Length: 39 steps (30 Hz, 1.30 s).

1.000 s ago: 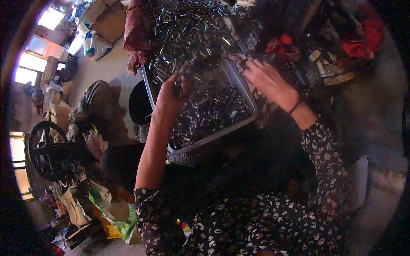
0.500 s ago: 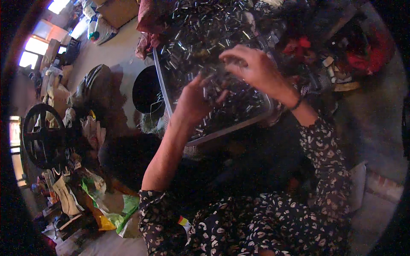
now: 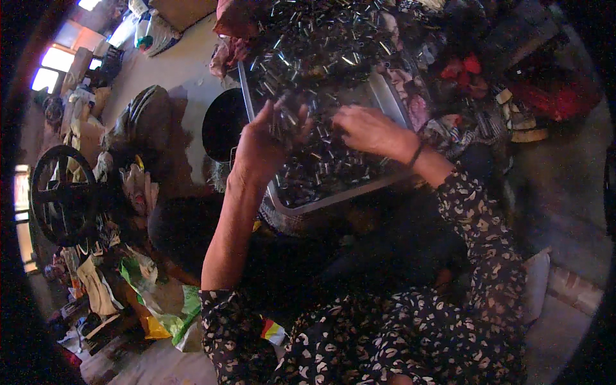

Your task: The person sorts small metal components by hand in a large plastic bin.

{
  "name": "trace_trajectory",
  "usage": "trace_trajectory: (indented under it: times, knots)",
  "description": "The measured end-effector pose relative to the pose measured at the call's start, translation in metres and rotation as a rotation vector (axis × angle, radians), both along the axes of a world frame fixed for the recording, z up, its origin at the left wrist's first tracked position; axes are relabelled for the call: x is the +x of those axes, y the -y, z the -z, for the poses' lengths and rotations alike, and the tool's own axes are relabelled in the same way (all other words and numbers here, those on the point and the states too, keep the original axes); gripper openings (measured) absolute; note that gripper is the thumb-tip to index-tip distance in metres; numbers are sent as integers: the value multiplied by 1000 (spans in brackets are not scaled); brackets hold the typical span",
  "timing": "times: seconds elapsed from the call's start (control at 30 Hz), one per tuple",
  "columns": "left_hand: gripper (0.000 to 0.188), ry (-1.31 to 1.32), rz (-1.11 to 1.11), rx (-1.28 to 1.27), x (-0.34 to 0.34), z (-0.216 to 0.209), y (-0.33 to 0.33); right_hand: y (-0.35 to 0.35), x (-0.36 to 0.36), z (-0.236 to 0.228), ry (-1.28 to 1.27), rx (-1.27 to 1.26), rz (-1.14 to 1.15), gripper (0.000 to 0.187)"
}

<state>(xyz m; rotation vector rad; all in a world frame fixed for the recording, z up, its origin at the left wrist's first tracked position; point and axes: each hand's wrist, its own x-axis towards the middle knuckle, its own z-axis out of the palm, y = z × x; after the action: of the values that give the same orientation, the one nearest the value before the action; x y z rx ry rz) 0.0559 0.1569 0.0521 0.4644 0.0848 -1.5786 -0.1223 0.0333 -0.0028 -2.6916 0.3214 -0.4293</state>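
A shallow tray with a pale metal rim (image 3: 333, 200) holds a heap of small, shiny, tube-like metal pieces (image 3: 346, 168). My left hand (image 3: 260, 147) reaches over the tray's left side, its blurred fingers apart and slightly curled, with loose pieces around the fingertips. Over the tray's right side, my right hand (image 3: 375, 133) has its fingers bent together and pointing left. Whatever those fingers may hold is hidden. A dark band circles my right wrist.
A round black container (image 3: 222, 125) stands left of the tray. Reddish cloth (image 3: 236, 18) lies at its far left corner, and crumpled fabric (image 3: 471, 127) on its right. Further left are a dark wheel (image 3: 63, 192) and a green plastic bag (image 3: 186, 314).
My left hand has shifted left. The right hand has come nearer and its fingers have drawn together, uncovering the tray's right rim. The view has tilted slightly.
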Motion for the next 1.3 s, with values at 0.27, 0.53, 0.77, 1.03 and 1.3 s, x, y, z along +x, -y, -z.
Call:
trace_trajectory:
  times: [0.27,0.53,0.77,1.03,1.3]
  knots:
    - [25,355,141,12,-17,15,3,4,-12,-56,85,1269,252,31]
    - [28,328,187,40,-20,13,4,20,3,-54,314,144,259,18]
    - [22,62,-23,244,-17,-2,5,21,-8,5,-162,-147,177,24]
    - [30,355,36,36,-20,6,6,18,2,-35,-108,85,315,21]
    - [23,-128,-48,179,-17,6,4,42,11,-55,275,220,417,14]
